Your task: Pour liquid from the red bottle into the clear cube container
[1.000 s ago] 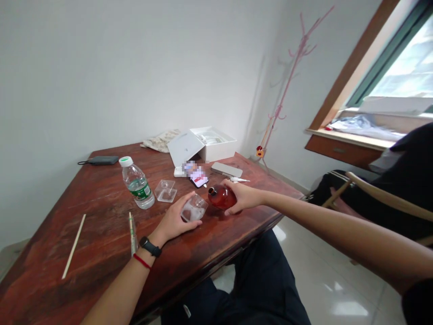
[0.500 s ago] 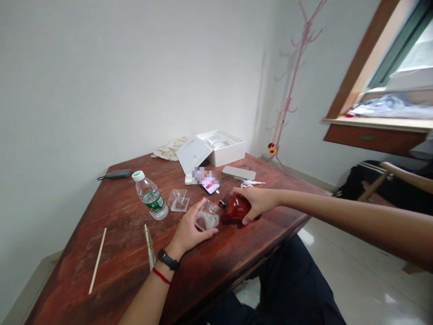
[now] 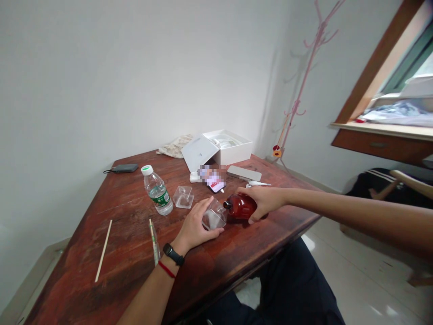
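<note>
My left hand (image 3: 196, 224) wraps round a clear square container (image 3: 215, 215) on the wooden table (image 3: 135, 253); something whitish shows inside it. My right hand (image 3: 260, 203) grips a dark red, see-through bottle (image 3: 241, 206) tipped on its side. The bottle's dark open neck points left at the container's rim; whether any liquid runs out is too small to tell. Behind my left hand lies a clear plastic lid-like piece (image 3: 183, 197). A water bottle (image 3: 157, 192) with a green label and white cap stands upright to the left.
A phone (image 3: 217, 184), a white open box (image 3: 236, 155), a grey flat case (image 3: 244, 173) and a small white tool (image 3: 259, 183) lie behind my hands. A wooden chopstick (image 3: 103, 251), a wrapped pair of chopsticks (image 3: 154, 239) and a dark power bank (image 3: 124, 168) are on the left.
The whole view has shifted slightly, so things appear further right. Both hands keep their holds, and the red bottle stays tipped towards the container.
</note>
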A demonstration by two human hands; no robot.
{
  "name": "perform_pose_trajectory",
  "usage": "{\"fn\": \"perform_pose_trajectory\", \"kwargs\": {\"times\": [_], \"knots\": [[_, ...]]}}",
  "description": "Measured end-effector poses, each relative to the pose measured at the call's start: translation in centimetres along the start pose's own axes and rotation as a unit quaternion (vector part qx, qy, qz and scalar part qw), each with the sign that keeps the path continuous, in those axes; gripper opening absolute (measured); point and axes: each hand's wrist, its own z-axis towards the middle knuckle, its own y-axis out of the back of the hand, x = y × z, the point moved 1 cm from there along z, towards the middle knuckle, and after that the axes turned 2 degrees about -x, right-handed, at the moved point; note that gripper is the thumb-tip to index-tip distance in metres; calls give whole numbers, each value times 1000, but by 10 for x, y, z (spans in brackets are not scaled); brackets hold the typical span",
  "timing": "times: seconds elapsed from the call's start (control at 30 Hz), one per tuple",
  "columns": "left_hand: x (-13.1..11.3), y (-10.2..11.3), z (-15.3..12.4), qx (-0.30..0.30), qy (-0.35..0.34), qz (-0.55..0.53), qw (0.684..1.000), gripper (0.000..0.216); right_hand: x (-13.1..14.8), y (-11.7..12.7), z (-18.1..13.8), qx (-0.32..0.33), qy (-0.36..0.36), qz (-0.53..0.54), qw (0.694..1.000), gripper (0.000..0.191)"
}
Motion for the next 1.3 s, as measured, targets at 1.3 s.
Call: {"fn": "perform_pose_trajectory", "kwargs": {"times": [1.3], "knots": [[6,3,0,16,4,-21,1000,102,22,22,1,2,24,-57,998,92]]}}
